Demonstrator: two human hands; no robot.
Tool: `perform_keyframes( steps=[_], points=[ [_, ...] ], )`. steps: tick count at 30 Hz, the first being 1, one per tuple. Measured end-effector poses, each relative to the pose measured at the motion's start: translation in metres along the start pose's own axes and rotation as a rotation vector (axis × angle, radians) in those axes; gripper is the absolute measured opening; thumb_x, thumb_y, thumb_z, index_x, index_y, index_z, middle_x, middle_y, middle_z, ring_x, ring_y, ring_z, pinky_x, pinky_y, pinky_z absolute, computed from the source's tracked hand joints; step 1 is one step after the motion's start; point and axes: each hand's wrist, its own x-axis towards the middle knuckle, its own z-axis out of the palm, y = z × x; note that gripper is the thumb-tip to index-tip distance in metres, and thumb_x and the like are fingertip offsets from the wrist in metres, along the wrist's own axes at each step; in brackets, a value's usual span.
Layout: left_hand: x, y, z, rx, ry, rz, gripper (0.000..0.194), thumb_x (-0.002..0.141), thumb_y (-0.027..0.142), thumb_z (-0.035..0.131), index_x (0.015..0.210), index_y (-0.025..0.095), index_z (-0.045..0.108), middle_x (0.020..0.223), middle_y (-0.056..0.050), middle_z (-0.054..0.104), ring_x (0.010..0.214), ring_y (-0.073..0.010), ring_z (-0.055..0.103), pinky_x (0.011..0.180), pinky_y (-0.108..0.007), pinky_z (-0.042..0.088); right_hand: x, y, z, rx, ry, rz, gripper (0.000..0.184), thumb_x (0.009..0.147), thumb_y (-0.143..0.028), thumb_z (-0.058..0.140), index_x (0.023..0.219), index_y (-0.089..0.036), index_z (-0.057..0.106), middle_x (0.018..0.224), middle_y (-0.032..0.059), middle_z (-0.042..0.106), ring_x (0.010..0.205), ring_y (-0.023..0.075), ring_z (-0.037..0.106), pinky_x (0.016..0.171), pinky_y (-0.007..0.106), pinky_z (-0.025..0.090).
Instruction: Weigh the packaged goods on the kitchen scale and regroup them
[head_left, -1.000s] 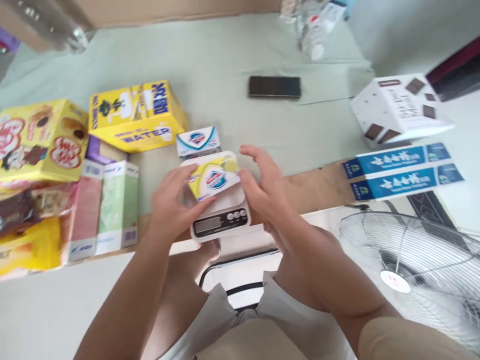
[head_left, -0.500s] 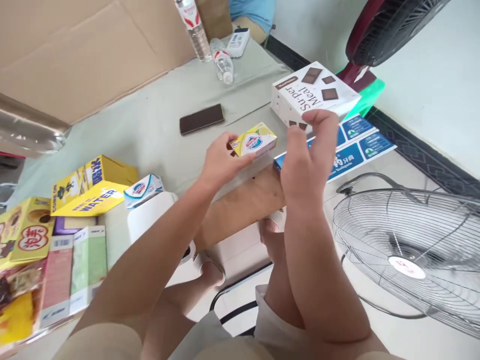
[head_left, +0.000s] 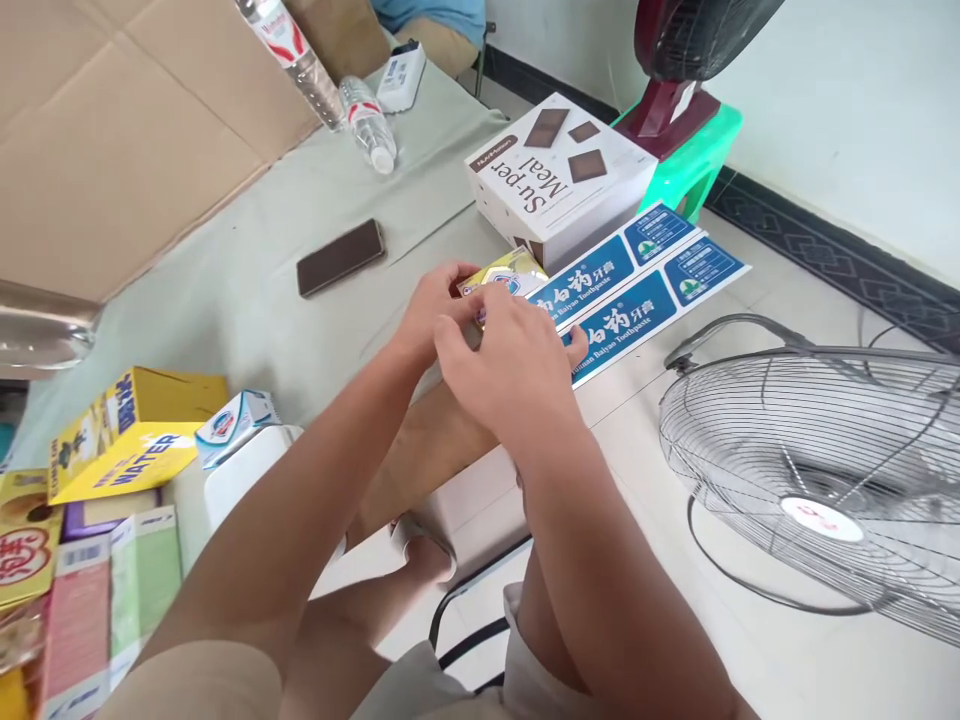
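Observation:
My left hand (head_left: 431, 310) is closed around the left end of a small yellow-and-white soap box (head_left: 510, 268) at the table's front edge. Close against it, my right hand (head_left: 510, 355) bends over the box's near side, thumb apart from the fingers and its index finger seeming to touch the box. Some of its fingertips are hidden. Two blue-and-white toothpaste boxes (head_left: 626, 318) lie side by side just right of the soap, partly covered by my right hand. Behind them stands a white "Su-per Meal" box (head_left: 559, 175).
A dark phone (head_left: 341, 258) lies mid-table, with water bottles (head_left: 367, 125) beyond it. At left are a yellow carton (head_left: 139, 435), a blue-and-white soap box (head_left: 236, 428) and other packages. A wire-caged fan (head_left: 817, 490) stands right; another fan rests on a green stool (head_left: 694, 165).
My right hand has come down and left from above the toothpaste boxes to the soap box. My left hand keeps its hold. The view has shifted to the right.

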Motion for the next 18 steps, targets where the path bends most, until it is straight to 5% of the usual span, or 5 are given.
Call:
perform_keyframes(
  steps=[5, 8, 12, 15, 18],
  points=[
    [-0.011, -0.002, 0.0, -0.044, 0.021, 0.04, 0.035, 0.086, 0.035, 0.073, 0.117, 0.02, 0.07, 0.118, -0.008, 0.079, 0.109, -0.0261, 0.075, 0.091, -0.038, 0.062, 0.003, 0.013, 0.005, 0.168, 0.168, -0.119, 0.019, 0.09, -0.04, 0.063, 0.1, -0.025, 0.058, 0.11, 0.0138, 0.068, 0.124, 0.0399, 0.061, 0.121, 0.084, 0.025],
    [-0.045, -0.012, -0.016, -0.08, 0.133, 0.097, 0.031, 0.09, 0.038, 0.066, 0.117, 0.022, 0.069, 0.136, -0.009, 0.074, 0.131, -0.0262, 0.069, 0.111, -0.04, 0.058, 0.0, 0.012, 0.001, 0.217, 0.2, -0.188, 0.022, 0.091, -0.036, 0.06, 0.11, -0.024, 0.06, 0.12, 0.0148, 0.067, 0.122, 0.034, 0.061, 0.118, 0.067, 0.044],
    [-0.1, -0.046, -0.05, -0.053, 0.285, 0.139, 0.027, 0.087, 0.04, 0.067, 0.109, 0.024, 0.07, 0.122, -0.007, 0.077, 0.123, -0.0258, 0.072, 0.111, -0.043, 0.059, -0.009, 0.002, 0.006, 0.241, 0.127, -0.259, 0.026, 0.091, -0.039, 0.059, 0.112, -0.024, 0.062, 0.124, 0.0126, 0.068, 0.107, 0.0272, 0.065, 0.105, 0.052, 0.057],
    [-0.107, -0.054, -0.07, -0.042, 0.315, 0.1, 0.022, 0.084, 0.037, 0.068, 0.102, 0.023, 0.069, 0.113, -0.007, 0.079, 0.114, -0.0264, 0.075, 0.105, -0.043, 0.061, -0.016, -0.009, 0.02, 0.233, 0.072, -0.27, 0.026, 0.09, -0.037, 0.059, 0.112, -0.024, 0.063, 0.122, 0.012, 0.069, 0.107, 0.0276, 0.066, 0.109, 0.056, 0.054],
    [-0.07, -0.025, -0.078, 0.034, 0.321, 0.14, 0.013, 0.087, 0.028, 0.068, 0.098, 0.022, 0.069, 0.114, -0.006, 0.079, 0.115, -0.0249, 0.074, 0.103, -0.039, 0.06, -0.017, -0.017, 0.031, 0.236, 0.238, -0.184, 0.025, 0.09, -0.036, 0.06, 0.111, -0.024, 0.064, 0.129, 0.0147, 0.066, 0.139, 0.0383, 0.053, 0.125, 0.076, 0.03]
  ],
)
